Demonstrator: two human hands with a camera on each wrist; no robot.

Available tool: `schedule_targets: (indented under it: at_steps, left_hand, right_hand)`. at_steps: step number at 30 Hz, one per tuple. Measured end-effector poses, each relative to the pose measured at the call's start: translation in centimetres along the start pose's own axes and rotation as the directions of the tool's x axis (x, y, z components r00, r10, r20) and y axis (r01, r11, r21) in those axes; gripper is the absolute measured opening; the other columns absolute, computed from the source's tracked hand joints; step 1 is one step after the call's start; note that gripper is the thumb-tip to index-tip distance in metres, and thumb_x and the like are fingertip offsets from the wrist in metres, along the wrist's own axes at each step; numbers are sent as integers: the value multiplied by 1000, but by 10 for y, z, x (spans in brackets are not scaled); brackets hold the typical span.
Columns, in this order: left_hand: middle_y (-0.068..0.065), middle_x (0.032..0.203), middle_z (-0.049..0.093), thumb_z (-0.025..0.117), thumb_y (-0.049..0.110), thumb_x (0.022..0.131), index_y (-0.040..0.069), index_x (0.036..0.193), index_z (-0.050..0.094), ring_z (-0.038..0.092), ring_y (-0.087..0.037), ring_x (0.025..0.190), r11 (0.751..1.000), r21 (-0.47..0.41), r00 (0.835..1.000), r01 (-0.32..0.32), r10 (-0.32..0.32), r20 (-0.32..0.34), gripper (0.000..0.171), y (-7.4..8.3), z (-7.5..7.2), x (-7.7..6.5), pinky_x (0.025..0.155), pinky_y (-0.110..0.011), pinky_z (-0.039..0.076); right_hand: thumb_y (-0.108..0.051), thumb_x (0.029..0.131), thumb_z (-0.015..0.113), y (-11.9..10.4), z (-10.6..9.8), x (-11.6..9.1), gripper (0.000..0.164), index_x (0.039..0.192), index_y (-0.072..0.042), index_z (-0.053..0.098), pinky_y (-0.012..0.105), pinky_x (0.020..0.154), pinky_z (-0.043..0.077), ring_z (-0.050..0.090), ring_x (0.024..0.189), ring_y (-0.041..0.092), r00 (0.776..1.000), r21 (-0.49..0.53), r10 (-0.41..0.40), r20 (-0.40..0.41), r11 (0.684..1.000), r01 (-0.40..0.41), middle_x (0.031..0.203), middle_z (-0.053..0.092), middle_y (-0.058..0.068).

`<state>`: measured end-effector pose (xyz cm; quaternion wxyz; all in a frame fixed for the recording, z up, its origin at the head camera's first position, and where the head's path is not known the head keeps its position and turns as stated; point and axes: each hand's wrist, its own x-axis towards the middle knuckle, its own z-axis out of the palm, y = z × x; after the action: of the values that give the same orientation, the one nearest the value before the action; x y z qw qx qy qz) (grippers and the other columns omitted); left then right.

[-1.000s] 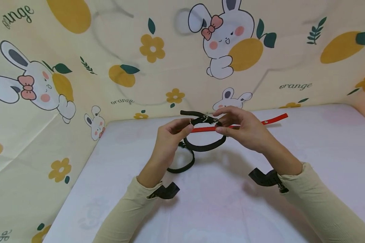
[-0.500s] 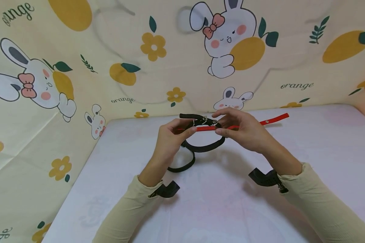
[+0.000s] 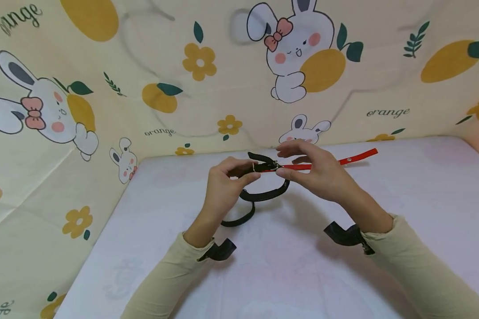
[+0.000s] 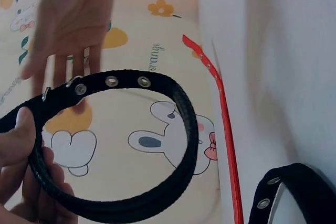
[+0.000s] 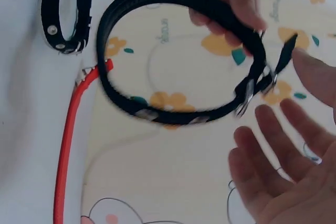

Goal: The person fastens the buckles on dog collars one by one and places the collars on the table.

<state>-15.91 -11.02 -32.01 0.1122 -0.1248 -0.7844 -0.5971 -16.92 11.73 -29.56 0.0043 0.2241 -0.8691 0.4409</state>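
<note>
A black collar point(image 3: 267, 195) with metal eyelets is raised over the table, closed into a loop. My left hand point(image 3: 223, 181) grips it on the left, thumb over the strap beside the buckle, as the left wrist view shows. The buckle point(image 5: 244, 100) has the strap through it, and the free strap tip point(image 5: 286, 53) sticks out past it. My right hand point(image 3: 317, 173) is beside the buckle with fingers spread and extended. In the right wrist view its fingertips point(image 5: 265, 111) stand apart from the band, the thumb close to the strap tip.
Behind the hands, a red collar point(image 3: 357, 157) with eyelets lies stretched out along the back of the white table point(image 3: 287, 266). A second black collar point(image 3: 241, 220), looped, lies on the table near the left hand. A patterned cloth wall point(image 3: 231, 88) rises behind.
The held collar has turned, and its buckle and strap tip have shifted right. My right fingers, earlier around the buckle end, are now spread off it. The left hand keeps its grip.
</note>
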Motion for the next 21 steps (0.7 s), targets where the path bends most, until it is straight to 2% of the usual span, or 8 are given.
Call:
schedule_targets:
  at_steps: [3, 5, 9, 12, 15, 21]
  left_hand:
    - [-5, 91, 70, 84, 10, 78, 10, 103, 79, 66, -13, 85, 996, 62, 997, -62, 59, 44, 25, 1, 4, -3, 79, -29, 55]
    - [-5, 90, 70, 85, 10, 78, 11, 102, 79, 65, -13, 84, 993, 81, 995, -81, 76, 68, 25, 2, 6, -6, 78, -29, 56]
    - [-3, 87, 71, 85, 11, 77, 12, 100, 80, 63, -12, 81, 991, 102, 995, -84, 77, 71, 24, 2, 8, -7, 75, -26, 53]
    - [-2, 87, 70, 85, 11, 77, 13, 100, 80, 63, -11, 80, 992, 103, 996, -70, 64, 62, 23, 1, 8, -6, 73, -24, 51]
    - [-3, 88, 69, 85, 10, 77, 13, 100, 80, 65, -12, 83, 994, 95, 997, -59, 54, 59, 23, 1, 8, -6, 74, -23, 53]
    - [-5, 89, 70, 85, 9, 77, 10, 100, 80, 65, -12, 87, 993, 101, 998, -54, 50, 42, 24, 0, 8, -5, 78, -27, 56]
  right_hand:
    - [-40, 91, 71, -3, 5, -3, 44, 132, -28, 59, 53, 102, 47, 59, 124, 22, 997, -13, -70, -35, 998, 69, 129, 65, -5]
    - [-36, 92, 71, -5, 9, -5, 38, 128, -29, 61, 50, 100, 49, 62, 120, 18, 992, -11, -119, -51, 993, 119, 125, 66, -7]
    - [-26, 92, 72, -7, 11, -5, 27, 119, -27, 68, 36, 91, 54, 67, 106, 9, 979, -4, -176, -103, 984, 177, 115, 69, -9]
    - [-23, 91, 73, -7, 10, -5, 24, 115, -23, 71, 24, 86, 55, 66, 97, 7, 977, 2, -175, -123, 984, 176, 108, 71, -7]
    - [-25, 91, 74, -8, 9, -5, 23, 114, -22, 71, 19, 85, 55, 64, 95, 7, 983, 24, -146, -112, 988, 150, 106, 70, -5]
    - [-25, 91, 74, -8, 7, -6, 22, 113, -20, 74, 20, 86, 56, 65, 96, 7, 989, 58, -119, -84, 991, 124, 109, 70, -4]
